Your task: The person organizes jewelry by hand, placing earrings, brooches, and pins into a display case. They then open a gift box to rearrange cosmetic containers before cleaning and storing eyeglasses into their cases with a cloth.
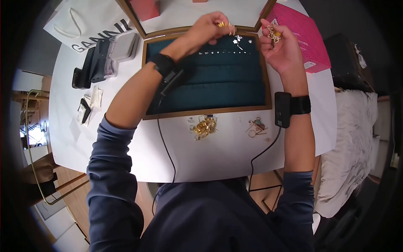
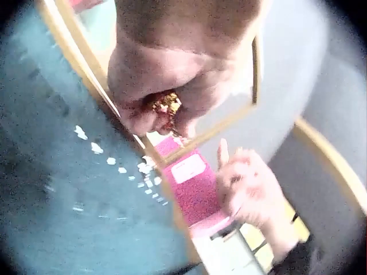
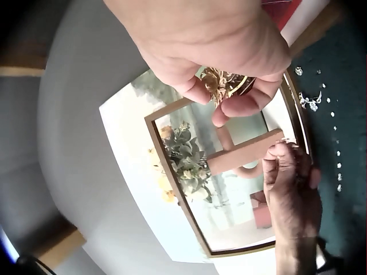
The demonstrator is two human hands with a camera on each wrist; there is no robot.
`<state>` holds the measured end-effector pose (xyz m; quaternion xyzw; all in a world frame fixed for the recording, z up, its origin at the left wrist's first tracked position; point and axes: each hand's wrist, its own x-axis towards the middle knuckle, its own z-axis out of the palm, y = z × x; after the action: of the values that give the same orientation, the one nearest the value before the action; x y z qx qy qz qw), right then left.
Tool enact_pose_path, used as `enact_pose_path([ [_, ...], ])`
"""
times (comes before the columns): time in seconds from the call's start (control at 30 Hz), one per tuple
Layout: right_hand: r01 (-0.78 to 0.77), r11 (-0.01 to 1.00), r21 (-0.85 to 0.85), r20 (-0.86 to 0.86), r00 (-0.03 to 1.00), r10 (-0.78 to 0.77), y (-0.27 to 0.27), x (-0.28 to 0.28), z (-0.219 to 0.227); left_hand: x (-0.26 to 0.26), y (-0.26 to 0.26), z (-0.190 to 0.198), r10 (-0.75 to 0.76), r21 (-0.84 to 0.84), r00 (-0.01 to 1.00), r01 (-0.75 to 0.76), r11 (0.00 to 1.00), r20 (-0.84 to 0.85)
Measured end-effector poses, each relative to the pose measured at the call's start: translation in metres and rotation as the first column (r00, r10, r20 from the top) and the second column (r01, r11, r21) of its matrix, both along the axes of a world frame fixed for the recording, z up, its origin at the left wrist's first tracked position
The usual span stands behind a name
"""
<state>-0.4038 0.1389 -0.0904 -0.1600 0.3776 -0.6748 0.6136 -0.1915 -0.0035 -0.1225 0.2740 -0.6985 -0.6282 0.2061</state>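
My left hand [image 1: 205, 31] is over the back edge of a wooden jewelry box [image 1: 205, 112] and pinches a small bunch of gold jewelry [image 2: 166, 105]. Beyond the box's right rim, my right hand [image 1: 284, 50] is turned palm up. Its curled fingers hold a tangled cluster of gold jewelry [image 3: 221, 84], with rounded loops showing. The box is lined with dark teal cushion rolls [image 1: 222, 93]. Along the rearmost roll runs a row of small silver studs [image 1: 218, 52], and a larger silver flower-like piece [image 3: 311, 101] lies near its right end.
The box's framed glass lid [image 3: 200, 243] stands raised at the back. In front lie a gold jewelry pile [image 1: 205, 127] and a smaller heap [image 1: 257, 127]. Cases [image 1: 100, 59] and a white paper bag [image 1: 86, 25] stand left; a pink box [image 1: 300, 35] sits right. Cables [image 1: 168, 153] trail from both wrists.
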Motion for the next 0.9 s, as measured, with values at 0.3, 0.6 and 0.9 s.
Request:
enact_pose_path([
  [0.3,0.19,0.979,0.07,0.118,0.973,-0.197,0.003,0.016,0.014,0.008,0.006,0.047,0.233,0.562,0.537,0.602,0.568,-0.811],
  [0.6,0.017,0.994,0.106,-0.263,0.965,0.012,-0.011,-0.005,-0.006,-0.001,-0.016,-0.003,-0.069,0.722,0.891,0.407,0.56,-0.448],
  [0.9,0.014,0.996,0.088,-0.822,-0.564,0.081,-0.035,-0.008,-0.024,-0.03,0.008,-0.002,-0.041,-0.848,0.876,0.477,0.233,0.481],
])
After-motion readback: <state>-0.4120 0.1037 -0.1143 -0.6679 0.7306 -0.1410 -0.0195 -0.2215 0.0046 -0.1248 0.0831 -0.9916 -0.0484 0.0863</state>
